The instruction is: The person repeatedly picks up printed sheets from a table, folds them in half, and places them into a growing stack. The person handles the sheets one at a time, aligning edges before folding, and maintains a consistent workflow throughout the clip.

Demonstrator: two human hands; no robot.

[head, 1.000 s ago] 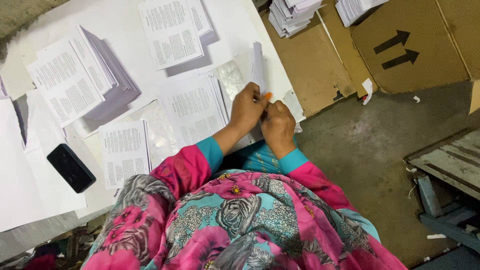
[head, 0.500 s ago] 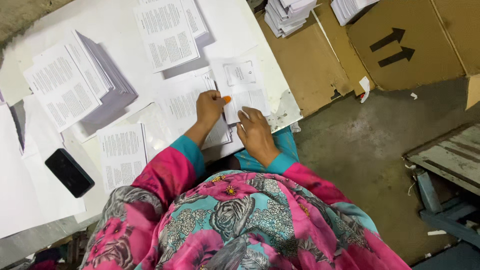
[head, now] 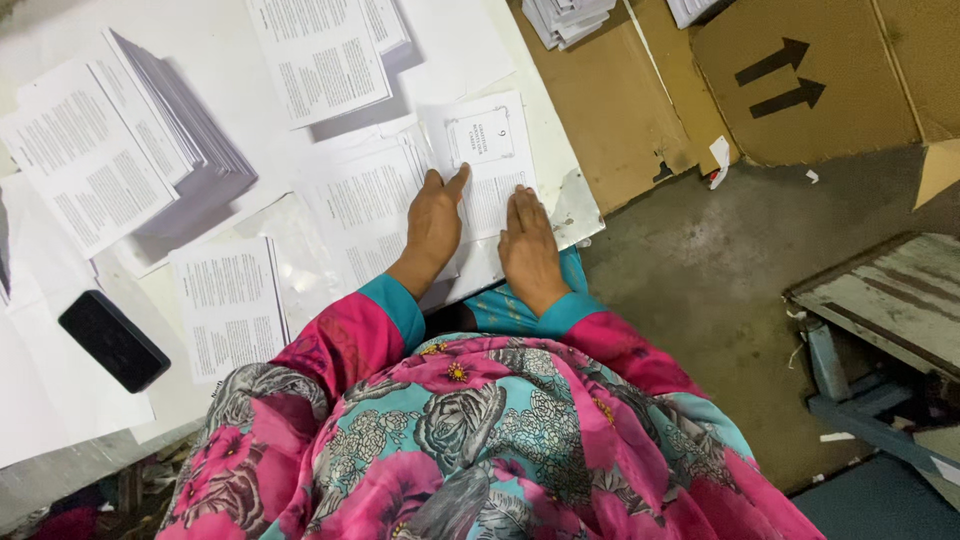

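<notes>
In the head view, your left hand (head: 432, 222) and right hand (head: 526, 243) both lay flat, fingers spread open, holding nothing, pressing a printed sheet (head: 492, 160) against the white table (head: 470, 40) at centre frame. That sheet looked thin, light and floppy, easy to crease, so you would best pinch it at a free edge. More paper stacks (head: 140, 150) sat upper left, and a black phone (head: 112, 340) lower left.
</notes>
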